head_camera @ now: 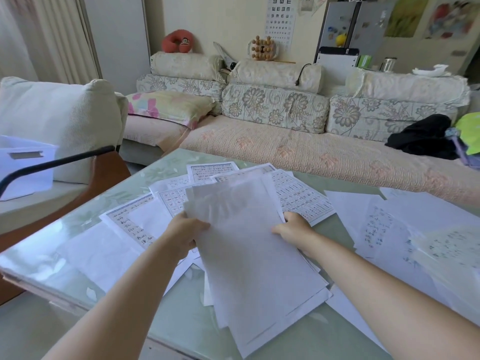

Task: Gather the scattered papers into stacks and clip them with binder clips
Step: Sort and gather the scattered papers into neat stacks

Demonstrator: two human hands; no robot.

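A loose stack of white papers (249, 245) is tilted above the middle of the glass-topped table (65, 224). My left hand (185, 236) grips its left edge and my right hand (294, 227) grips its right edge. Its sheets are fanned out and uneven at the near end. More printed sheets (301, 196) lie scattered flat underneath and behind it. Further papers (415, 224) with handwriting are spread at the right, and others (104, 248) lie at the left. No binder clip shows anywhere.
A floral sofa (285, 141) runs along the far side of the table. A chair with a black metal arm (52, 162) stands at the left beside a white bin (23, 165). Dark clothing (423, 136) lies on the sofa's right end.
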